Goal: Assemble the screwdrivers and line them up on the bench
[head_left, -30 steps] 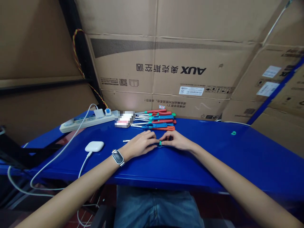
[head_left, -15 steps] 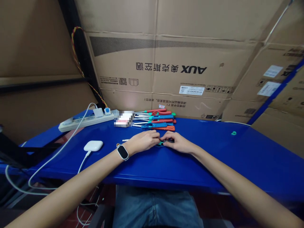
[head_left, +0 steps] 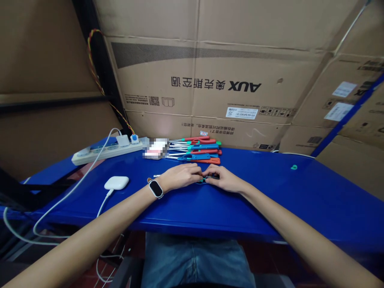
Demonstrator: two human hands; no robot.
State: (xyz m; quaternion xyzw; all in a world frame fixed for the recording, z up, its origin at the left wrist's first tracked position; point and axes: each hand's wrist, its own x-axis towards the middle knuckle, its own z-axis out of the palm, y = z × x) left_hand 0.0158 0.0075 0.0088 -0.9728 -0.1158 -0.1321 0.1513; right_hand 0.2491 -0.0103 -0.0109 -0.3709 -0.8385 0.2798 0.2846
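Note:
Low over the table, both hands meet fingertip to fingertip at a long-nosed lighter (head_left: 203, 180), largely hidden by the fingers. A bit of green and a dark part show between them, and a metal tube end (head_left: 156, 176) sticks out left behind my left wrist. My left hand (head_left: 186, 174) is closed on it with curled fingers, palm down. With thumb and fingers pinched, my right hand (head_left: 223, 178) grips its right end. Just beyond lies a pile of long-nosed lighters (head_left: 198, 150) with red, blue and orange handles, their metal tubes to the left.
On the blue table (head_left: 255, 208), a small green plastic piece (head_left: 294, 167) lies to the right. A white earbud case (head_left: 117, 183) with a cable is on the left, near a power strip (head_left: 111, 153). Cardboard panels (head_left: 210, 60) wall the back and sides.
The view has shifted slightly. Both hands stay together at the lighter, with only small finger movements; the lighter pile and green piece have not been moved.

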